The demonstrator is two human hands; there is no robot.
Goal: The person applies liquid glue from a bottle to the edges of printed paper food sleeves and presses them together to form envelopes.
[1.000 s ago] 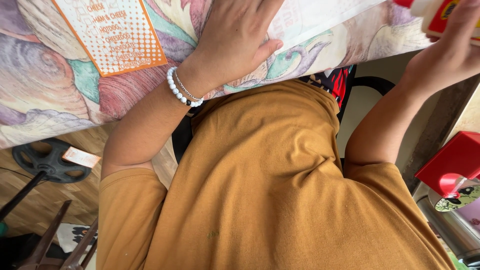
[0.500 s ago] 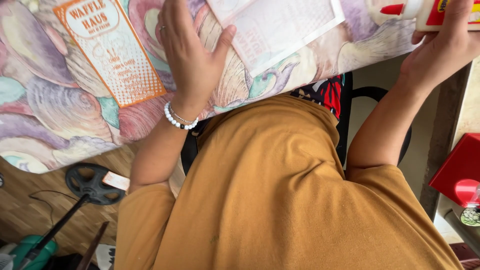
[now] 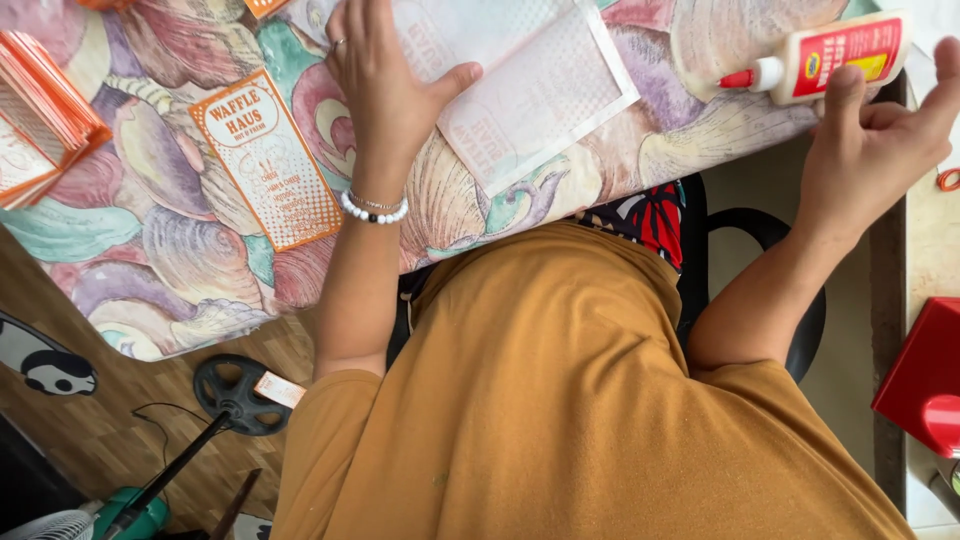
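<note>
- The left hand [image 3: 385, 85] lies palm-down on a white paper sheet [image 3: 540, 95] at the far middle of the table, fingers flat and close together, thumb spread out to the right and pressing the sheet's surface.
- A beaded white bracelet [image 3: 375, 210] circles the left wrist, and a thin ring sits on one finger.
- The white paper sheet is the blank back of a printed card, with faint lettering showing through; it lies tilted, its near corner pointing toward the table's near edge.
- The right hand [image 3: 875, 135] is at the far right by the table's corner, fingers loosely curled and apart; its thumb tip touches the side of a glue bottle [image 3: 835, 60]. Whether the hand actually grips the bottle cannot be told.
- The glue bottle lies on its side at the far right of the table, with a red label and a red-tipped nozzle pointing left.
- An orange-and-white printed card [image 3: 265, 160] lies face-up on the tablecloth [image 3: 160, 260], left of the left forearm and apart from it.
- A stack of orange cards [image 3: 40, 120] sits at the far left edge of the table.
- The tablecloth is patterned with large pastel shells.
- The person wears a mustard shirt [image 3: 560, 400] that fills the near middle.
- On the wooden floor at the near left stands a black wheel-shaped base [image 3: 235, 390] with a pole.
- A red container [image 3: 925, 375] is at the near right.
</note>
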